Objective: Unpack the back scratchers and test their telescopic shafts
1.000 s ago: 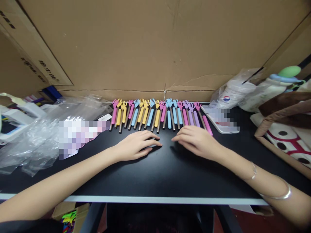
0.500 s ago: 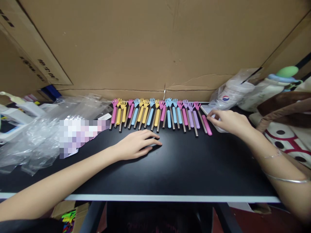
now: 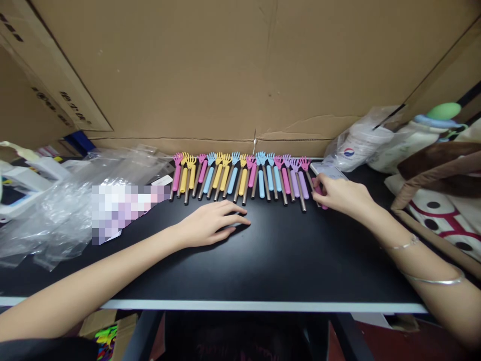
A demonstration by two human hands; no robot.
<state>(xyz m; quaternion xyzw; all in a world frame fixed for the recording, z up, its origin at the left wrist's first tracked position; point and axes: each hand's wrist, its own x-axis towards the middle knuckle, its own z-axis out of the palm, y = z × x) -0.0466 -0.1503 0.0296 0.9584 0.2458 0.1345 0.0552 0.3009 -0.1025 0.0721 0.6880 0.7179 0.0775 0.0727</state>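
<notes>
A long row of small back scratchers [image 3: 232, 181] lies on the black table, with claw heads and grips in pink, yellow, blue and purple and metal rods. At the right end of the row, my right hand [image 3: 340, 196] has its fingers closed around the pink grip of the last back scratcher [image 3: 324, 204]. The hand covers much of that grip, while its pink claw head still shows beyond the fingertips. My left hand [image 3: 212, 224] rests on the table in front of the row, fingers spread, holding nothing.
A phone [image 3: 328, 170] lies behind my right hand. Further right are a bagged cup [image 3: 363, 145], a bottle [image 3: 424, 135] and a cloth bag [image 3: 432, 205]. Clear plastic bags [image 3: 63, 215] spread over the left side. A cardboard wall [image 3: 210, 75] stands behind the row.
My right hand has moved slightly left and down, from beside the last pink back scratcher onto its grip. The phone behind it shows more. My left hand has stayed put.
</notes>
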